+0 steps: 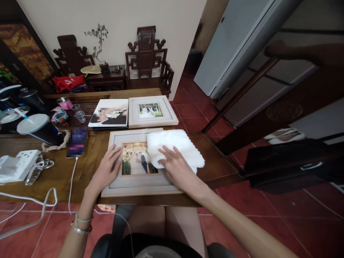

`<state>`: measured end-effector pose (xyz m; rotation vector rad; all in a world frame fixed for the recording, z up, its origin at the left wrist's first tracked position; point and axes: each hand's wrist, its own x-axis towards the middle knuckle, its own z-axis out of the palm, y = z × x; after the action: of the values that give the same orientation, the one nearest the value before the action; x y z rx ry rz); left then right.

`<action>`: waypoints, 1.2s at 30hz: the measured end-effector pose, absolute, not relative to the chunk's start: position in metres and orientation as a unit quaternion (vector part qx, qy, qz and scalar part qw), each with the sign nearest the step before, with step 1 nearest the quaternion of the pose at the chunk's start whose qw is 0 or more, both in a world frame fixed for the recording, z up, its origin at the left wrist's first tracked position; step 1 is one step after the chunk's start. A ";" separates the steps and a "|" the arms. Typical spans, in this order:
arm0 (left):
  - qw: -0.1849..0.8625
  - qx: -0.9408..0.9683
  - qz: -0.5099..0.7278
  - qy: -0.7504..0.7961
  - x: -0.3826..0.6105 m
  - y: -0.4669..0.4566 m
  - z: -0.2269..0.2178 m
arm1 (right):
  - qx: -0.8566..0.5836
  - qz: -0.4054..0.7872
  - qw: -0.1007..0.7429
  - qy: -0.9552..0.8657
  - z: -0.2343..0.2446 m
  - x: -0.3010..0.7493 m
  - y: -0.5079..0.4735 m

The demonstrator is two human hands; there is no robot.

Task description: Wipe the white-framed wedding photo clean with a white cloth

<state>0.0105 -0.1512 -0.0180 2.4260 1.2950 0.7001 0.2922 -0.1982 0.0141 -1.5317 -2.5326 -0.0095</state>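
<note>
A pale framed photo (137, 182) lies flat on the wooden table (88, 168) in front of me. My left hand (107, 168) rests on the frame's left side, fingers spread flat, holding nothing. My right hand (176, 166) presses flat on a white fluffy cloth (177, 143) that covers the frame's upper right corner and part of the picture. Behind it lie a second framed photo (152, 111) and an unframed photo print (109, 113).
A phone (77, 142) on a white cable lies left of the frame, beside a lidded cup (36, 128), a white power strip (20, 165) and keys (37, 168). Small plastic cups (80, 115) stand further back. Carved wooden chairs (146, 57) line the wall; red tile floor lies right.
</note>
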 end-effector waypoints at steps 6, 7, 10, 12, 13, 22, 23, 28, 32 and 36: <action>0.141 0.842 0.238 0.464 0.014 -0.152 -0.019 | -0.487 -0.014 0.096 -0.868 0.001 0.299 -0.240; 0.141 0.838 0.242 0.468 0.014 -0.153 -0.020 | -0.478 -0.015 0.096 -0.873 0.002 0.300 -0.246; 0.143 0.822 0.269 0.480 0.015 -0.152 -0.025 | -0.459 0.003 0.096 -0.883 0.009 0.292 -0.254; 0.147 0.815 0.282 0.484 0.015 -0.152 -0.027 | -0.460 0.026 0.097 -0.882 0.014 0.272 -0.252; 0.149 0.813 0.284 0.486 0.016 -0.152 -0.028 | -0.462 0.038 0.096 -0.881 0.016 0.258 -0.250; 0.144 0.822 0.275 0.478 0.014 -0.152 -0.024 | -0.452 0.049 0.092 -0.886 -0.012 0.201 -0.253; 0.144 0.821 0.278 0.478 0.014 -0.152 -0.024 | -0.462 0.041 0.089 -0.881 -0.015 0.213 -0.255; 0.146 0.815 0.292 0.478 0.015 -0.150 -0.030 | -0.496 0.004 0.064 -0.866 0.005 0.258 -0.259; 0.154 0.810 0.304 0.478 0.015 -0.151 -0.032 | -0.480 0.025 0.075 -0.874 0.026 0.223 -0.250; 0.157 0.812 0.293 0.479 0.013 -0.151 -0.030 | -0.461 0.045 0.091 -0.882 0.012 0.173 -0.247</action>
<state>0.0132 -0.1515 -0.0296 2.3251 1.3721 0.8390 0.1730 -0.2474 0.0120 -1.3694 -2.6201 0.1327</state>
